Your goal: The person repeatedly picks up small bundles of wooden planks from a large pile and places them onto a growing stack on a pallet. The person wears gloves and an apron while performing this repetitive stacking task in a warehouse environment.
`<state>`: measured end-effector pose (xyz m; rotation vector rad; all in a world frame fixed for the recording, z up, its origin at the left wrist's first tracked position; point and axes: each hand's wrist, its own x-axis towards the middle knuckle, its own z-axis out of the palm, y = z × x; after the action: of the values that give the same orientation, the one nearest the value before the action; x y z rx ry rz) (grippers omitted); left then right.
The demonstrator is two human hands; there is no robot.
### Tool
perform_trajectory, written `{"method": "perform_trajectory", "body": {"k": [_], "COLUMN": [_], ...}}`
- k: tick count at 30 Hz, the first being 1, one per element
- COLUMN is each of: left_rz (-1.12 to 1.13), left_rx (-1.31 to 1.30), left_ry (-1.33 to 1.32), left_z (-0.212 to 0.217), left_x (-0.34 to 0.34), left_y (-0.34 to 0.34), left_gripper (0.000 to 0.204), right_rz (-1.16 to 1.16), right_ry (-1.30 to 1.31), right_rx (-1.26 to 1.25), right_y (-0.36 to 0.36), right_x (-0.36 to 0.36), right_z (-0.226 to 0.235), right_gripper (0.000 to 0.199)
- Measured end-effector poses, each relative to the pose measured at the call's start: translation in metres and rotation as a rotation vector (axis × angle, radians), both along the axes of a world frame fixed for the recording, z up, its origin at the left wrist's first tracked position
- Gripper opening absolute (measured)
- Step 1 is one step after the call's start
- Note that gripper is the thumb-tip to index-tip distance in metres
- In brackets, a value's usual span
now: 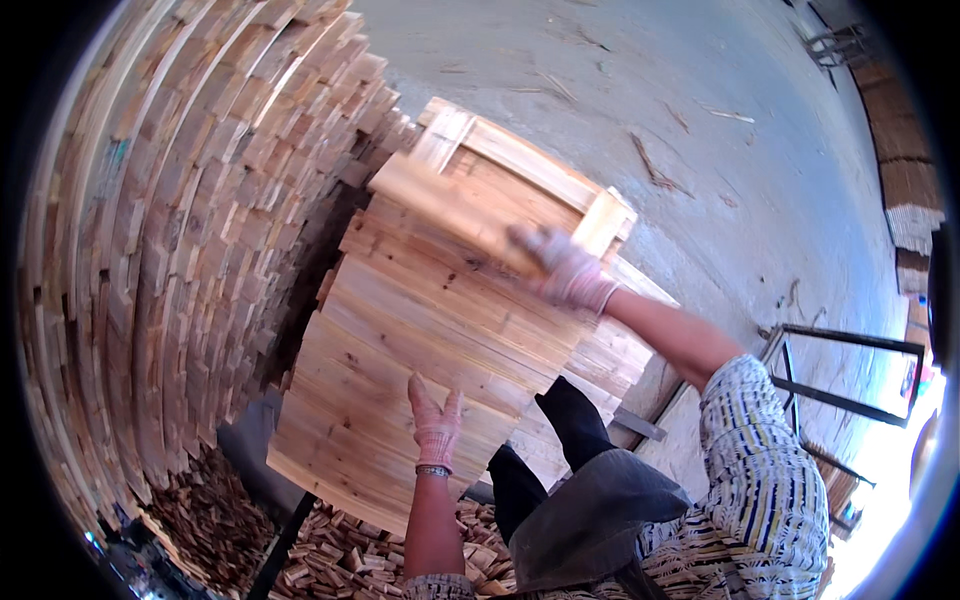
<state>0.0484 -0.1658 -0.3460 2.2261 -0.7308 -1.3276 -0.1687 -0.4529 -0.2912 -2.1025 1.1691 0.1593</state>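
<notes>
In a pink-and-white work glove with dark finger ends, my right hand (pixel 567 268) is closed on the right end of a wooden board (pixel 445 208). Motion blurs both, and the board slants up to the left over a layer of planks (pixel 400 330) laid side by side. My left hand (pixel 435 420), also gloved, lies over the near planks with its fingers apart and holds nothing. Beyond the moving board, short pale boards (pixel 527 150) frame the far end of the stack. Whether the held board touches the planks below cannot be made out.
A tall wall of stacked wood pieces (pixel 170 230) rises close on the left. Loose wood offcuts (pixel 340 550) lie below the near edge. On the right stands a dark metal frame (pixel 850 400). Splinters (pixel 655 165) lie on the grey floor (pixel 720 60).
</notes>
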Motion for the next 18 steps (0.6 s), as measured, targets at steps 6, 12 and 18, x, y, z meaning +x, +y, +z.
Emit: {"method": "perform_trajectory", "body": {"k": [6,12,18], "left_rz": [-0.457,-0.351,0.031], "left_rx": [0.233,0.244,-0.044], "left_ry": [-0.178,-0.15,-0.012], "left_z": [-0.011,0.0,0.047], "left_x": [-0.015,0.016,-0.04], "left_y": [-0.012,0.027,0.082], "left_gripper": [0.11,0.107,0.087], "right_rz": [-0.148,0.259,0.203], "right_ry": [0.269,0.328,0.18], "right_rx": [-0.188,-0.012,-0.319], "right_y": [-0.091,-0.096,0.029], "right_x": [-0.027,0.004,0.056], "right_z": [-0.067,-0.087,-0.099], "right_gripper": [0.076,0.1,0.072]}}
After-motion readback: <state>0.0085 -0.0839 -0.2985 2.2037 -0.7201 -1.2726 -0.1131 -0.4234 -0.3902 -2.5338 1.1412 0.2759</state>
